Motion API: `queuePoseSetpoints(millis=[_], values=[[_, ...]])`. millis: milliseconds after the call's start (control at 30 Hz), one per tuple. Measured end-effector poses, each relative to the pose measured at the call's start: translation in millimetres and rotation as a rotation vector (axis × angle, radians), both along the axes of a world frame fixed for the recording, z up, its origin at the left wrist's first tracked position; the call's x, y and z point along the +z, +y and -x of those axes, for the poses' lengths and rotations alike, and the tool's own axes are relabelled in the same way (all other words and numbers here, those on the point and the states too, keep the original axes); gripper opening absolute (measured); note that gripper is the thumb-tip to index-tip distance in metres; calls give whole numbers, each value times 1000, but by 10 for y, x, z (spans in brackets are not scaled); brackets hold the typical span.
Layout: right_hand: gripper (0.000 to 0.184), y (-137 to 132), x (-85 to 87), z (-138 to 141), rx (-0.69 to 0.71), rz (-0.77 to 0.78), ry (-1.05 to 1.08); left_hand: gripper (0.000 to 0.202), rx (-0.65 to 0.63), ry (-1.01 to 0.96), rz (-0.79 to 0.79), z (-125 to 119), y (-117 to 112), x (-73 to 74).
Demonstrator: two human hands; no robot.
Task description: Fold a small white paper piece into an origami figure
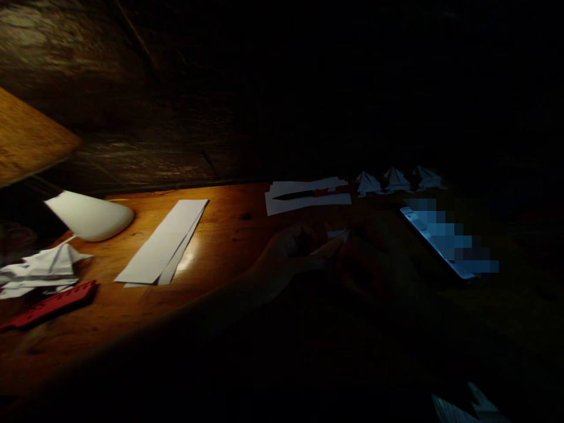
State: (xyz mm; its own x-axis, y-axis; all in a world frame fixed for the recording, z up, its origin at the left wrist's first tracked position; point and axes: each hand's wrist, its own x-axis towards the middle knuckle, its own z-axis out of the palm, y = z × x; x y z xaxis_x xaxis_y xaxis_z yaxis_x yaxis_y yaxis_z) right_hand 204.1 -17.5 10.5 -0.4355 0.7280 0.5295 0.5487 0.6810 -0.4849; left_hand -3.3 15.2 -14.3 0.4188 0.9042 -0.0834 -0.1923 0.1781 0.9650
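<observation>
A small paper scrap (337,234) sits mid-table between two hands in deep shadow. The left hand (291,247) curls around its near edge, pinching it. The right hand (374,254) meets the scrap from the other side, but it is too dark to tell its grip. Just right lies a lit phone (443,242). Behind are a knife (308,193) on white sheets (304,203) and three folded figures (396,179). To the left are long strips (163,244), a white lamp (90,215), crumpled paper (44,267) and a red ruler (50,302).

You've got bare table (233,232) between the paper strips (165,241) and the knife (308,194). Your right hand (379,258) has the phone (440,241) tight beside it, lamp (90,216) blocking far left.
</observation>
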Motion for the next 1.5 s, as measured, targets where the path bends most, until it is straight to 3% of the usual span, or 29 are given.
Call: queuePoseSetpoints(millis=[300, 633, 933, 1500], values=[[7, 4, -15, -1, -8, -2, 5, 35, -7, -13, 13, 4, 7, 2], [8, -47, 103, -51, 76, 29, 23, 34, 14, -25, 64, -2, -11, 16], [5, -40, 68, -60, 98, 149, 132, 34, 21, -51, 86, 8, 6, 10], [2, -34, 40, 14, 27, 118, 51, 35, -7, -36, 58, -8, -3, 25]])
